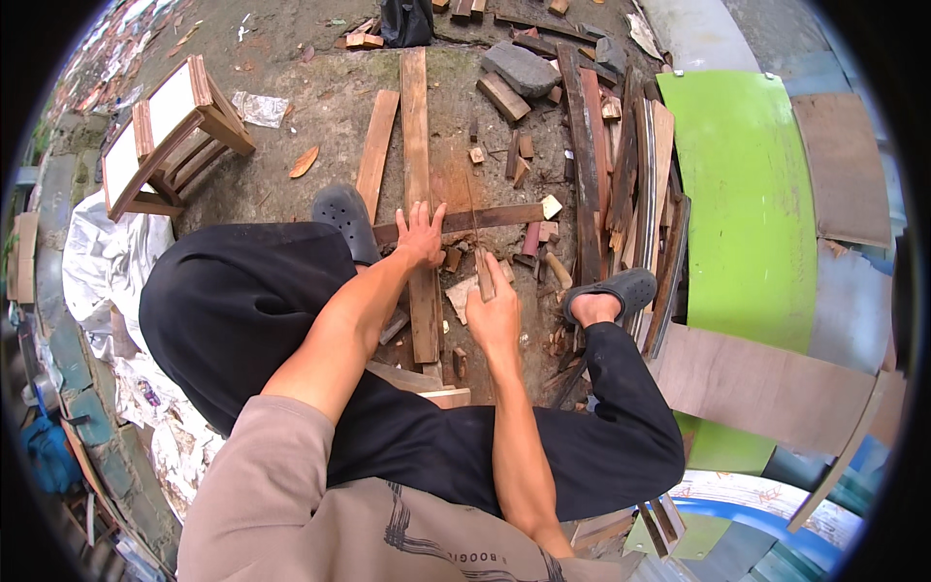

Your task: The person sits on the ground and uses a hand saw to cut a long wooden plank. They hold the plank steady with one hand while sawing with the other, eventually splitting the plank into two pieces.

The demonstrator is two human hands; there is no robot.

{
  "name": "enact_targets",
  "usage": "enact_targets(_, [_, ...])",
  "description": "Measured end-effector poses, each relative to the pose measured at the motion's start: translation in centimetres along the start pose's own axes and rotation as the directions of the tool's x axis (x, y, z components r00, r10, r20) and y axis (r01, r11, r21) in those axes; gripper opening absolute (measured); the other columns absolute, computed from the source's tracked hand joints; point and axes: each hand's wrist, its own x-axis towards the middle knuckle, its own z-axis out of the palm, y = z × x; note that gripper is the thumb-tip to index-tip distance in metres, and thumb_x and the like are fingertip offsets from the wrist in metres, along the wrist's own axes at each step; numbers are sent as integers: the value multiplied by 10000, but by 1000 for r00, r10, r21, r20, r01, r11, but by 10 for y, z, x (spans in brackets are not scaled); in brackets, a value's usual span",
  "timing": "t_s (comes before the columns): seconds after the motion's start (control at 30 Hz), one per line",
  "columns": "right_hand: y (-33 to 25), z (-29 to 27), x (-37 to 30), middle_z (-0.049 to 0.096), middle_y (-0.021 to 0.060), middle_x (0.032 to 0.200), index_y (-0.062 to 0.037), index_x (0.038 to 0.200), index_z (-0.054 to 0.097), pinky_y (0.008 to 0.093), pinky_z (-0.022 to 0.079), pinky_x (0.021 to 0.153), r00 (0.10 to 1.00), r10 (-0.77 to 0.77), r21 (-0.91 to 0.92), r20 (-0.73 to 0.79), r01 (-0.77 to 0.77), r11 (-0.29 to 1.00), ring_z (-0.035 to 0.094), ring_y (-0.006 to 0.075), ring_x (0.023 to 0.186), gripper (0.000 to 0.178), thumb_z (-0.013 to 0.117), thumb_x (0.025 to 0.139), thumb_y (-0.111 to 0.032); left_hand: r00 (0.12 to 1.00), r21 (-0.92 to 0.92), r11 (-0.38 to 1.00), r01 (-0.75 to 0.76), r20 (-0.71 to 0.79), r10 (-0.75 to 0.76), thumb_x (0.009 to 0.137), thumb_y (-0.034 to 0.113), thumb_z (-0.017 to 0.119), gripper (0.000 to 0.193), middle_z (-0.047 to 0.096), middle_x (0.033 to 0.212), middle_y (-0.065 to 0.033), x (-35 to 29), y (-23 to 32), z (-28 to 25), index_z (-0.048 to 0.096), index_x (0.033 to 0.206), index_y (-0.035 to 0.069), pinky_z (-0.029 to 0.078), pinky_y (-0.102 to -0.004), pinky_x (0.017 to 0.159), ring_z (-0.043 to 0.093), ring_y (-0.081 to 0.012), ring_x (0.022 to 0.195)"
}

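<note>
My left hand (421, 236) lies with its fingers spread on a dark wooden strip (509, 215), pressing it where it crosses a long plank (415, 126). My right hand (494, 312) is wrapped round the wooden handle of a handsaw (484, 272). The saw's thin blade points away from me and crosses the strip to the right of my left hand. How deep the blade sits in the wood cannot be made out. A shorter board (377, 145) lies left of the long plank, by my left shoe.
Wood offcuts (521, 160) and a grey stone block (522, 68) lie ahead. Long timber pieces (582, 145) are piled at the right, beside a green sheet (742, 194). A small wooden stool (175, 131) lies at the left. My feet in dark clogs (343, 218) flank the work.
</note>
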Motion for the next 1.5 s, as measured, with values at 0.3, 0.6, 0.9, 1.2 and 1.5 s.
enact_targets(0.3, [-49, -47, -77, 682, 314, 944, -107, 1467, 507, 476, 538, 689, 980, 172, -60, 97, -167, 984, 698, 444, 767, 648, 586, 827, -54, 1000, -104, 995, -10, 10, 11, 866, 394, 721, 915, 191, 1598, -231, -1, -11, -2, 178, 1558, 139, 17, -657, 1185, 68, -411, 1531])
enact_targets(0.6, [-16, 8, 42, 699, 267, 1124, -71, 1417, 559, 405, 545, 798, 978, 184, -64, 102, -178, 982, 706, 402, 904, 580, 554, 837, -71, 998, -152, 987, -57, 2, 58, 924, 419, 657, 834, 231, 1574, -231, 13, -16, 2, 210, 1550, 97, 25, -658, 1184, 85, -405, 1529])
enact_targets(0.9, [-37, -39, -60, 688, 270, 1178, -27, 1420, 544, 409, 552, 855, 979, 168, 114, 119, -181, 977, 718, 396, 991, 611, 528, 810, 5, 998, -99, 995, -9, 65, 16, 887, 399, 700, 904, 202, 1594, -244, 9, -19, -7, 182, 1562, 96, 35, -656, 1188, 71, -406, 1531])
enact_targets(1.2, [-31, -36, -44, 668, 266, 1196, -65, 1449, 510, 446, 552, 820, 983, 142, 72, 116, -151, 986, 686, 439, 993, 640, 520, 813, 10, 996, -108, 994, -28, 85, 37, 870, 377, 731, 927, 198, 1583, -249, 11, -21, -12, 174, 1549, 80, 46, -666, 1182, 75, -415, 1524])
enact_targets(1.5, [-2, 16, 40, 652, 315, 826, -140, 1437, 530, 493, 538, 695, 972, 216, 55, 91, -222, 974, 676, 465, 761, 619, 556, 822, -72, 995, -80, 995, -64, 77, 70, 850, 393, 757, 981, 187, 1588, -249, 15, -19, -10, 156, 1553, 67, 52, -666, 1183, 66, -437, 1520])
